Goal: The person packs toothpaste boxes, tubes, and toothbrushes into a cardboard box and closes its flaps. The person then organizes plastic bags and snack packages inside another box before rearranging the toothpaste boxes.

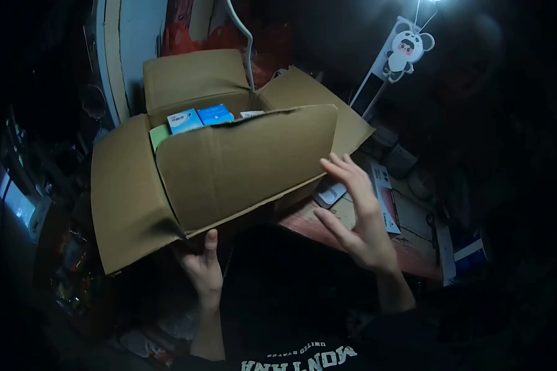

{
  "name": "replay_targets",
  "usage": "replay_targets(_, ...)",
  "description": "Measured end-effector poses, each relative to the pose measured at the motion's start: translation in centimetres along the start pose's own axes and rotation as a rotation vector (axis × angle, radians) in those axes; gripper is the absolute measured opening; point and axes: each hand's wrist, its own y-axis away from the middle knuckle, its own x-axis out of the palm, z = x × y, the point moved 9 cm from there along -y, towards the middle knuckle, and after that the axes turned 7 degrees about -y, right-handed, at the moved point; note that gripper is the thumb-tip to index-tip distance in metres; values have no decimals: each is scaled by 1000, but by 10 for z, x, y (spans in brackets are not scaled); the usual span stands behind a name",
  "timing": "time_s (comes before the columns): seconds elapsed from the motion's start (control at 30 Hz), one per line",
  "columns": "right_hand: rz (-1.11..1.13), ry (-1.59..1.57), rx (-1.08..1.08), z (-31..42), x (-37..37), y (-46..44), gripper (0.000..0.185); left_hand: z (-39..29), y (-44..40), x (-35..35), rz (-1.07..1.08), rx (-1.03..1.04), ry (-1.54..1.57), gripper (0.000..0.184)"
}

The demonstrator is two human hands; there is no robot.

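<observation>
A large brown cardboard box (247,167) with its flaps spread fills the middle of the view, tilted. Inside it, toward the back left, are blue-and-white small cartons (184,121) and something pale green (159,136). My left hand (203,272) grips the box at its near left corner, thumb up against the front edge; its other fingers are mostly hidden under the cardboard. Beside the front flap's right end is my right hand (360,216), fingers stretched and thumb apart, holding nothing. Whether its fingertips touch the flap, I cannot tell.
Right of the box, a wooden table (414,247) bears a white-and-red carton (385,198) and a white object (330,195). A white cable (249,49) hangs behind the box. A panda-like figure (408,52) is on a lit stand. Red plastic bags (182,42) lie behind.
</observation>
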Motion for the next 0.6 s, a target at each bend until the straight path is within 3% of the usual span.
replay_targets(0.03,-77,47,-4,3,-21,1,53,9,0,0,37,-48,-20,64)
replay_targets(0.07,-171,-105,75,1,-43,0,53,18,0,0,74,-95,-41,66)
replay_targets(0.1,-259,-258,150,-5,-64,0,54,-7,0,-2,28,6,-137,63)
replay_targets(0.2,-525,-161,172,-24,-117,-1,51,-39,-4,-1,-99,218,-212,64)
replay_targets(0.23,-510,-105,161,-30,-124,-7,47,-53,-5,-6,-167,318,-209,68)
replay_targets(0.27,-377,-91,272,-39,-115,-12,47,-69,-11,3,17,359,-361,61)
replay_targets(0.3,-231,-76,377,-46,-102,-17,47,-79,-17,5,20,397,-289,57)
replay_targets(0.4,118,-322,451,-69,-40,-20,52,-104,-22,9,-20,440,-225,50)
replay_targets(0.47,172,-402,478,-73,-17,-27,59,-111,-24,8,-44,476,-184,47)
replay_targets(0.5,97,-341,396,-69,-19,-38,64,-107,-27,11,-59,471,-205,47)
replay_targets(0.6,-8,-351,334,-65,-14,-56,74,-88,-33,2,-204,254,-151,44)
